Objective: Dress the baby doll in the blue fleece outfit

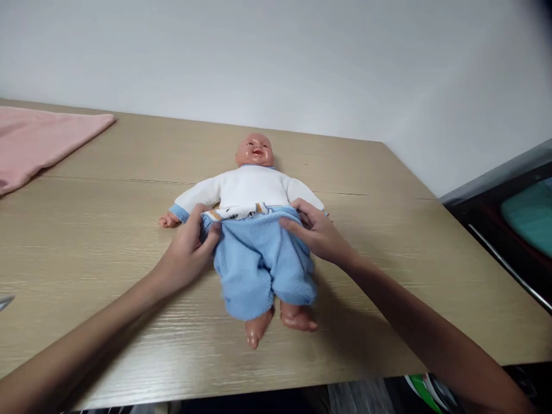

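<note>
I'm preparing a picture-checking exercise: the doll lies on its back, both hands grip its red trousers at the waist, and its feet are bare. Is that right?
Not quite: the head view shows that the trousers are blue, not red. The doll does lie on its back, left hand and right hand gripping the waist, feet bare.

Light-blue, fleecy cloth trousers (259, 259) are plain in colour; along their twelve o'clock edge runs a white cloth band (235, 214) patterned in orange-yellow and black. The long-sleeved white knit top (254, 187) has light-blue trim at collar and cuff. Beyond it, at twelve o'clock, the round plastic doll's head (252, 152) is glossy pinkish-tan. The pale beige wooden desk (129, 259) shows fine, streaky grain. From the trousers, a plain pink cloth (47, 141) lies toward ten o'clock, a black, silver-striped appliance with a teal panel (487, 213) toward three, and a green-and-white object (418, 391) toward four.
</note>
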